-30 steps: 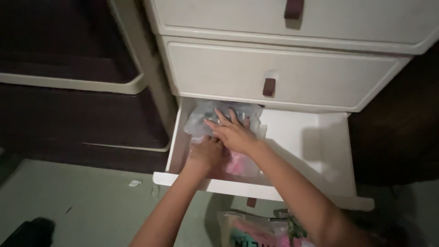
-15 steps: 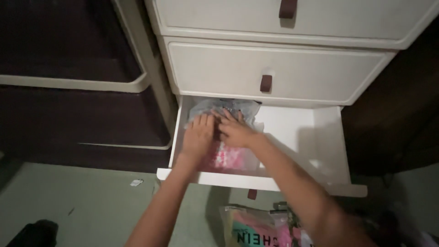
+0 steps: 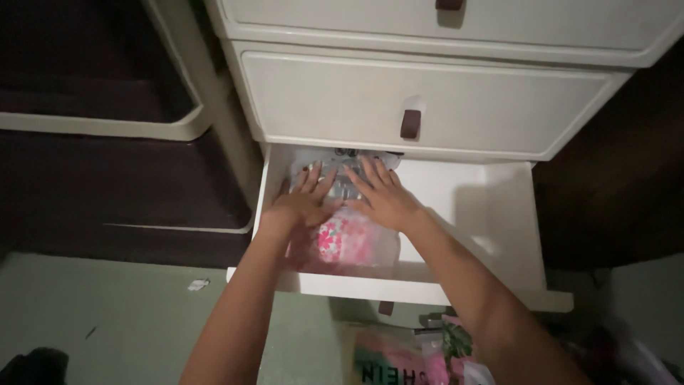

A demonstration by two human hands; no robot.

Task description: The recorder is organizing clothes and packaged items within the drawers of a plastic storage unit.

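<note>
A white chest's bottom drawer (image 3: pixel 499 214) is pulled out. In its left half lie clear plastic bags: one with pink flowered cloth (image 3: pixel 349 242) near the front, and a greyish one (image 3: pixel 342 162) further back under the drawer above. My left hand (image 3: pixel 303 199) lies flat with fingers spread on the bags at the drawer's left side. My right hand (image 3: pixel 385 196) presses flat beside it, fingers pointing to the back. Neither hand grips anything.
Two closed drawers with brown handles (image 3: pixel 410 123) sit above. The drawer's right half is bare white. A colourful plastic package (image 3: pixel 406 356) lies on the green floor (image 3: pixel 142 321) below the drawer front. Dark shelving with a cream edge (image 3: pixel 107 128) stands to the left.
My left hand has come up from the front of the drawer and now lies flat next to the right hand. The pink flowered bag shows more. The view has shifted slightly.
</note>
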